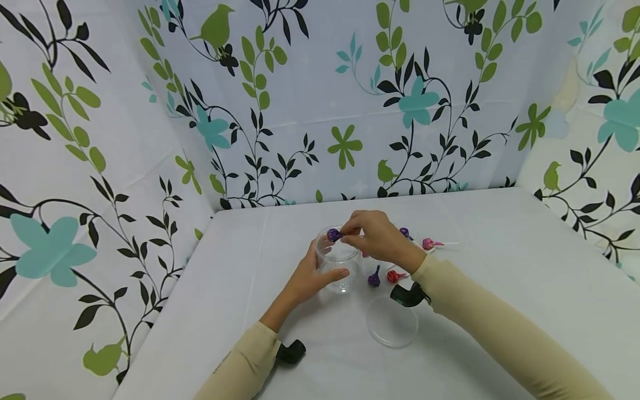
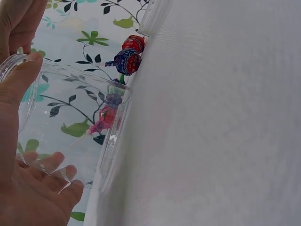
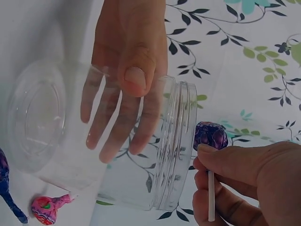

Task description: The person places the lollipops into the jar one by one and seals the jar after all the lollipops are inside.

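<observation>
Pinched a purple lollipop between the thumb and fingers of the right hand, with the wrapped head just at the mouth of a clear jar and the white stick pointing away from the left hand. Could not tell contact from a narrow gap between wrapper and rim. Gripped the jar upright in the left hand, thumb on one side of the wall and fingers round the other, well below the lollipop. Saw a second purple lollipop and a red lollipop lying on the white surface, to the right of the jar. Saw a pink lollipop farther right, past the right wrist. Noticed a clear round lid flat on the surface, on the near side of the jar, off to the right.
</observation>
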Motion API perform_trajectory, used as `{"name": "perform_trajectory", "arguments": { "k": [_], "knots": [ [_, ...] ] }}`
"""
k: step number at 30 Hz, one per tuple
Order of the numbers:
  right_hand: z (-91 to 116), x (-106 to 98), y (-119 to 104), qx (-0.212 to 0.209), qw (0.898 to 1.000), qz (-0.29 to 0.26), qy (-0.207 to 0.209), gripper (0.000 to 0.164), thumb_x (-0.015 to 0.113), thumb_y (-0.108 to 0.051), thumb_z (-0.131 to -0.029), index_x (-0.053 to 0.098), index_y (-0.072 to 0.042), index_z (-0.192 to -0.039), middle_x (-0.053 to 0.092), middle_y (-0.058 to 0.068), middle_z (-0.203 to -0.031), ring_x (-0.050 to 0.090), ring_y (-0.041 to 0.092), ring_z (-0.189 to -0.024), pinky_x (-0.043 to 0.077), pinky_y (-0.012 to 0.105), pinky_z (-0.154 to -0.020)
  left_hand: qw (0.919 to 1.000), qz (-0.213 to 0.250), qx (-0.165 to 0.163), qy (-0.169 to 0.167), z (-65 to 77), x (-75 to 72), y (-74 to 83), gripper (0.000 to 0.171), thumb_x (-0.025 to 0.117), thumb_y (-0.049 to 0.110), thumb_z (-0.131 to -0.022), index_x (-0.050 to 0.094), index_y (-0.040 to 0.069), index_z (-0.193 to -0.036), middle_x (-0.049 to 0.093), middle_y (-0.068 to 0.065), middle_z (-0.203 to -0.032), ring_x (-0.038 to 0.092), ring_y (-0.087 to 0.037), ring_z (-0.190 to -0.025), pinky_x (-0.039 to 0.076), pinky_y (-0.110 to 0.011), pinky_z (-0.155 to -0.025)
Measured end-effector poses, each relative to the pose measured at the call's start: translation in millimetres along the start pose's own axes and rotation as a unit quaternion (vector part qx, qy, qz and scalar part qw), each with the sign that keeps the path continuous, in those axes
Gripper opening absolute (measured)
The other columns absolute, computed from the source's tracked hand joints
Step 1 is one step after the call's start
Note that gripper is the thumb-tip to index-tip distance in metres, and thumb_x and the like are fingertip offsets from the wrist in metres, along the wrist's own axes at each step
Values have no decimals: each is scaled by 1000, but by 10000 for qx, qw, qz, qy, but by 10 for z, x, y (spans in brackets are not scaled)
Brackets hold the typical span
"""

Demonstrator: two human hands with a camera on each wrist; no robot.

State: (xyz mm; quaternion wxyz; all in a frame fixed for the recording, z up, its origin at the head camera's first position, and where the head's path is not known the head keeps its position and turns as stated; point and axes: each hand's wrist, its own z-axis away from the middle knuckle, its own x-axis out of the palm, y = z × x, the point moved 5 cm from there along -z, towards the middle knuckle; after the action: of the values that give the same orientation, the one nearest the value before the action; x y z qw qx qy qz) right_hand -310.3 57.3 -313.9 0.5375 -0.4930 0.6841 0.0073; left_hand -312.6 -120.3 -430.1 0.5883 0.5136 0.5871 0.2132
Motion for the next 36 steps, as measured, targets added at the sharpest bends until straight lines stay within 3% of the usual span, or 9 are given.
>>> {"name": "perform_trajectory", "arguments": {
  "k": [8,19,27,36],
  "knots": [
    [-32,82,-22,-28,9998,186,-45,13,81,-5,-92,82,-2,-104,71,0,-92,63,14,-78,56,25,-67,10000,-1,1,-3,17,3,-10,105,82,55,-86,22,19,-163,44,-15,-157,43,-33,-143,37,-59,-113],
    [-44,117,-55,-446,9978,464,136,13,82,-6,-91,82,-3,-103,71,0,-91,65,16,-80,55,28,-68,10000,-2,-54,-39,16,-2,-4,105,82,55,-86,22,18,-164,45,-15,-157,47,-32,-139,40,-57,-111],
    [-2,12,-5,-119,9990,349,260,16,79,-7,-94,81,-3,-109,71,1,-94,64,16,-79,56,25,-63,10000,-61,10,15,-9,8,4,103,83,52,-86,23,15,-162,44,-3,-159,43,-25,-144,37,-51,-115],
    [100,-128,98,30,9989,281,387,13,78,-6,-94,81,-2,-107,70,-1,-91,64,18,-87,58,35,-79,10000,0,64,30,-24,29,-18,105,84,49,-87,23,9,-163,44,-3,-159,42,-27,-145,36,-52,-115]
  ]
}}
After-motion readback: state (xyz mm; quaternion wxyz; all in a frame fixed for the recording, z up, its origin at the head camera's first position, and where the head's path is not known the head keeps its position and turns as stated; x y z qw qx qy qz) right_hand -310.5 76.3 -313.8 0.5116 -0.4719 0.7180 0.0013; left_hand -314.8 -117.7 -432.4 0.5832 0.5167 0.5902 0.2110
